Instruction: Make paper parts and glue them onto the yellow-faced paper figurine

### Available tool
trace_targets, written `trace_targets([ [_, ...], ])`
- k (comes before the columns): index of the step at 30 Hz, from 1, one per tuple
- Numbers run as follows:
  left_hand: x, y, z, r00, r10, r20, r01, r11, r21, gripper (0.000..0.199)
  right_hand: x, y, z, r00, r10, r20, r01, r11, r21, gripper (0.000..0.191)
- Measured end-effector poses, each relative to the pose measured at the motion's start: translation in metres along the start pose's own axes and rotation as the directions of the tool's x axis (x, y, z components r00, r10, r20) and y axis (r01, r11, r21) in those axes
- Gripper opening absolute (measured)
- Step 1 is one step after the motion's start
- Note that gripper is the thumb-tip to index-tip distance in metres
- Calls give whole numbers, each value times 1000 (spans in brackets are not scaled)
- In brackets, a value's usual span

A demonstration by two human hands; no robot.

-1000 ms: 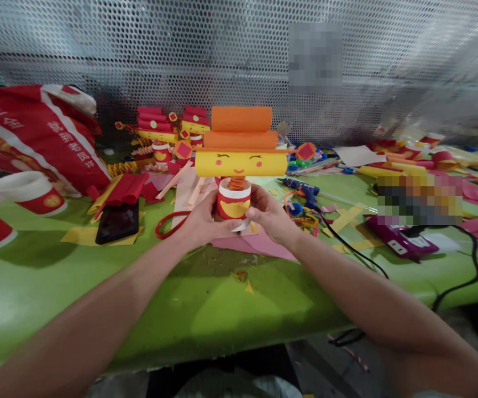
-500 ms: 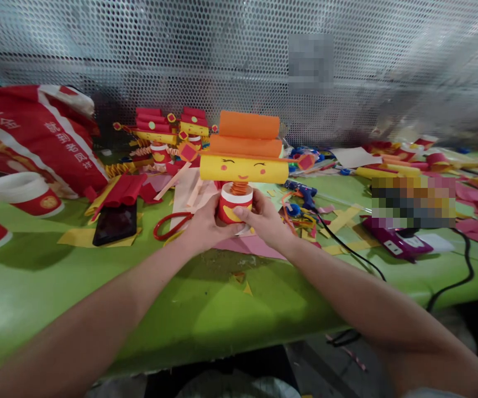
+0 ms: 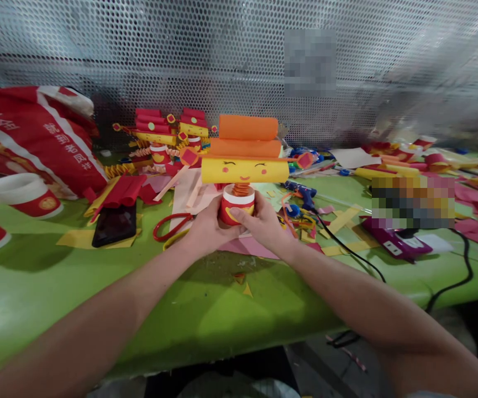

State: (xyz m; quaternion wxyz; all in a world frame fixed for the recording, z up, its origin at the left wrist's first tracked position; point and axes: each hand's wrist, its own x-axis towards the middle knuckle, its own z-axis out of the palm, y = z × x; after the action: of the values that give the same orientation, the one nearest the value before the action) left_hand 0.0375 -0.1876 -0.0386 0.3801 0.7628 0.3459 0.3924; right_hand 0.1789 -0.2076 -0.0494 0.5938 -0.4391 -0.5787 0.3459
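Both my left hand [image 3: 209, 229] and my right hand [image 3: 266, 224] are wrapped round a red paper cup [image 3: 231, 212] with a white rim, one on each side. The cup is upright, and my right thumb lies across its front. On a folded orange paper spring [image 3: 243, 189] above it sits a yellow paper roll [image 3: 245, 171] with a drawn smiling face. Orange rolls [image 3: 248, 128] are stacked on top, and a red diamond hangs at either side. Most of my fingers are hidden behind the cup.
Red-handled scissors [image 3: 168, 227] and a black phone [image 3: 115, 224] lie left of my hands. Paper cups [image 3: 26, 194] stand further left. Two similar figures [image 3: 154, 132] are behind. A blue glue gun [image 3: 301, 192], paper scraps and a purple power strip [image 3: 397, 239] with black cords are on the right.
The cup has turned and shifted very slightly in my hands, and its face roll has moved a little to the right. Both hands still hold it.
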Motion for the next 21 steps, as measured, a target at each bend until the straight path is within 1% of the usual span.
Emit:
trace_targets([
  [2,0,-1,0,1000,4,10,-4,1000,-12,70,-1,-1,0,1000,0,11,0,1000,-15,53],
  [6,0,-1,1,999,15,46,-10,992,-126,82,-1,-2,0,1000,-9,15,9,999,-39,55],
  [9,0,-1,0,999,-14,41,21,984,-176,79,0,-2,-2,999,-28,31,29,999,-43,61],
  [12,2,-4,-3,999,-30,27,34,986,-165,76,2,-1,-6,991,-49,124,47,999,19,70],
  [14,3,-7,-6,999,-29,26,33,988,-149,77,3,0,-7,984,-39,176,30,998,55,73],
  [16,4,-10,-7,999,-42,23,45,990,-137,78,4,0,-8,983,-6,183,-4,999,51,72],
  [18,4,-10,-7,998,-65,9,65,989,-130,78,4,1,-7,987,18,162,-25,999,42,71],
  [21,4,-9,-6,997,-76,3,76,985,-152,77,5,2,-7,986,20,164,-31,998,60,74],
])
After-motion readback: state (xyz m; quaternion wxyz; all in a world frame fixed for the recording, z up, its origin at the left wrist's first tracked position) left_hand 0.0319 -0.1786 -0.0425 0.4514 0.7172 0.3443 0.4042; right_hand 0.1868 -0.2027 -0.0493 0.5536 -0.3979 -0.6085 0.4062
